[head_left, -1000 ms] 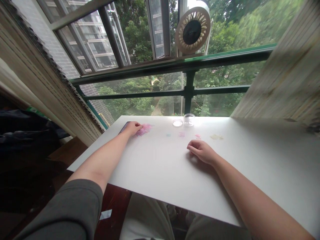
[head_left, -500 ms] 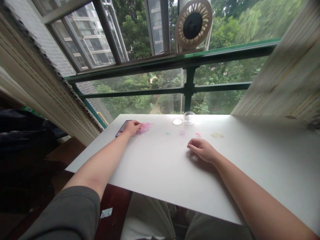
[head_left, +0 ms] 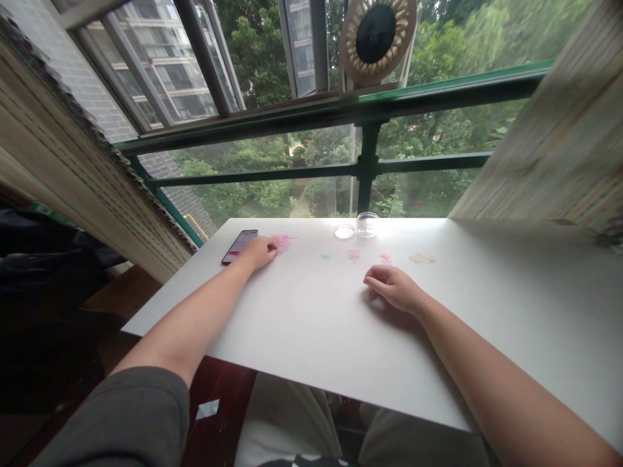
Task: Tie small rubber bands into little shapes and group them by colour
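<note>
Picking at the pink-purple pile [head_left: 283, 242], far left on the counter [head_left: 302, 324], seems the step in hand; a light fingertip touch would suit it, since such small bits likely cling together. The left hand [head_left: 257, 253] has its grip drawn nearly together at the pile's near left edge; whether it holds a piece, I cannot tell. The right hand [head_left: 392, 285] curls loosely near the small pink cluster [head_left: 385, 258], its contents hidden. Care around the phone [head_left: 236, 248], just left, would avoid nudging it.
</note>
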Motion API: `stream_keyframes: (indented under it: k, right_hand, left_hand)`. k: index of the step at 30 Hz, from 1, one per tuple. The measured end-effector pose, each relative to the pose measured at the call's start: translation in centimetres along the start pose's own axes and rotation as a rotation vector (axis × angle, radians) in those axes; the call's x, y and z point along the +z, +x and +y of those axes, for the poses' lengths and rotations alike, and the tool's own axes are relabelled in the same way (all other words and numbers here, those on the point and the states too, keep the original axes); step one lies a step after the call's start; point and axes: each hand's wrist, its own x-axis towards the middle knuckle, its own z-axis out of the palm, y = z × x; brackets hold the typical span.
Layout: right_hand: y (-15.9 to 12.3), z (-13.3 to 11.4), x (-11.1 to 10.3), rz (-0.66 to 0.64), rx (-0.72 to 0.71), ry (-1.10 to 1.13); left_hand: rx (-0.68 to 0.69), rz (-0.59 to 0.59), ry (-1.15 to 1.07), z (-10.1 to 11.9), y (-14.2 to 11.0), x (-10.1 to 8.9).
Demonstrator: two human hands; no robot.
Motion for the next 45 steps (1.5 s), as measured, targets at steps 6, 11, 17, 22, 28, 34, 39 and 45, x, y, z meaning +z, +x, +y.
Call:
stream_keyframes:
  k: [6,11,17,22,28,34,39,45]
  right_hand:
    - [-0.1,-0.2,-0.1,0.005,0.002,-0.025]
    - [-0.1,-0.2,0.0,0.008,-0.003,0.008]
    - [-0.1,-0.1,0.0,0.011,0.004,0.016]
    - [-0.1,-0.3,0.0,0.004,0.01,0.005]
    - [-0.1,-0.3,-0.1,0.009,0.011,0.0]
    - [-0.1,-0.3,-0.1,0.007,0.012,0.007]
    - [0.0,-0.1,-0.1,0.006,0.007,0.016]
    - [0.2,0.2,0.5,0.03,-0.043,0.031]
  left_hand:
    - [-0.014,0.008,0.029,-0.2,0.2,-0.1]
    - [-0.052,0.027,0.031,-0.4,0.3,-0.3]
    - [-0.119,0.071,-0.014,-0.8,0.5,-0.3]
    - [-0.191,0.129,-0.07,-1.0,0.7,-0.4]
    - [-0.21,0.163,-0.154,-0.8,0.5,-0.8]
    - [-0.237,0.171,-0.257,-0.9,0.5,-0.9]
    - [-0.277,0.147,-0.413,0.0,0.5,-0.5]
    - [-0.191,-0.042,-0.705,5.6,-2.1,0.5]
